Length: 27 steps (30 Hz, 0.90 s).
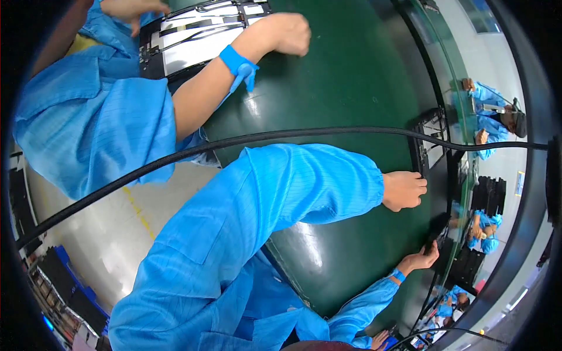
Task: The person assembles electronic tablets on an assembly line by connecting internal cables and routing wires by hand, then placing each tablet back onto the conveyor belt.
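My left hand (404, 191) is closed, its fingers curled, beside the near corner of a black-framed panel (432, 143) with a pale inner face. Whether the fingers hold anything is hidden. Lower in the head view, my right hand (419, 259), with a blue wristband, bends its fingers around the end of a black part (439, 229) at the far side of the table. That part is too dark to make out fully. Both my arms wear blue sleeves and reach across the green table (345, 105).
At upper left a co-worker's hand (288, 35) is closed near a larger black-framed panel (196, 50) with cables. A black cable (281, 136) crosses the view above my left arm. Another hand (380, 339) shows at the bottom. Black stacks (489, 196) and people stand beyond the glass.
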{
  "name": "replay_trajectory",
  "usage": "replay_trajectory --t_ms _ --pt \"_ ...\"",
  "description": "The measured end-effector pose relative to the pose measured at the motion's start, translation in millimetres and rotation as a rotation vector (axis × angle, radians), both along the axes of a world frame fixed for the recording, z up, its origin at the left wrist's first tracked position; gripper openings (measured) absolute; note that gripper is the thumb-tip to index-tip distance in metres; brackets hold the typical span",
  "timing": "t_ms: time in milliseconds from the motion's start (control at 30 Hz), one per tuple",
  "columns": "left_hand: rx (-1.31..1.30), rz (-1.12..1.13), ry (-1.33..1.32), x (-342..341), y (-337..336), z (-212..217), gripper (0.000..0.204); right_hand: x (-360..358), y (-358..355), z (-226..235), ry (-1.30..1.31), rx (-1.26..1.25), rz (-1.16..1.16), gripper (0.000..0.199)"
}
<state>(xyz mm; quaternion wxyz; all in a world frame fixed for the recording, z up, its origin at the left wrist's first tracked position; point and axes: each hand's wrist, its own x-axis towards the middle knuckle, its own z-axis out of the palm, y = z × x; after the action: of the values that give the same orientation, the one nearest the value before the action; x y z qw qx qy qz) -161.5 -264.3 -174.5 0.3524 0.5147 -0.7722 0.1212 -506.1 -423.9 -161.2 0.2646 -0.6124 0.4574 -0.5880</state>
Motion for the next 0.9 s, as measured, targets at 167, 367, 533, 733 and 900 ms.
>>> replay_trajectory --t_ms 167,367,533,733,900 --pt "0.036 0.001 0.008 1.8 5.0 3.8 0.024 3.0 4.3 3.5 0.136 0.043 0.038 0.029" --pt "-0.025 -0.044 0.024 5.7 5.8 10.6 0.024 -7.0 -2.1 0.0 0.394 -0.275 0.167 0.012" --pt "-0.025 -0.094 0.157 27.3 8.2 -1.9 0.024 79.0 63.3 21.3 0.938 -0.502 0.089 0.019" --pt "0.003 -0.078 0.158 33.2 9.2 -8.5 0.026 114.4 146.5 26.9 0.758 -0.463 0.199 0.017" --pt "-0.046 -0.051 0.324 37.6 5.1 -7.1 0.026 134.4 259.7 25.2 0.825 -0.339 0.388 0.015"
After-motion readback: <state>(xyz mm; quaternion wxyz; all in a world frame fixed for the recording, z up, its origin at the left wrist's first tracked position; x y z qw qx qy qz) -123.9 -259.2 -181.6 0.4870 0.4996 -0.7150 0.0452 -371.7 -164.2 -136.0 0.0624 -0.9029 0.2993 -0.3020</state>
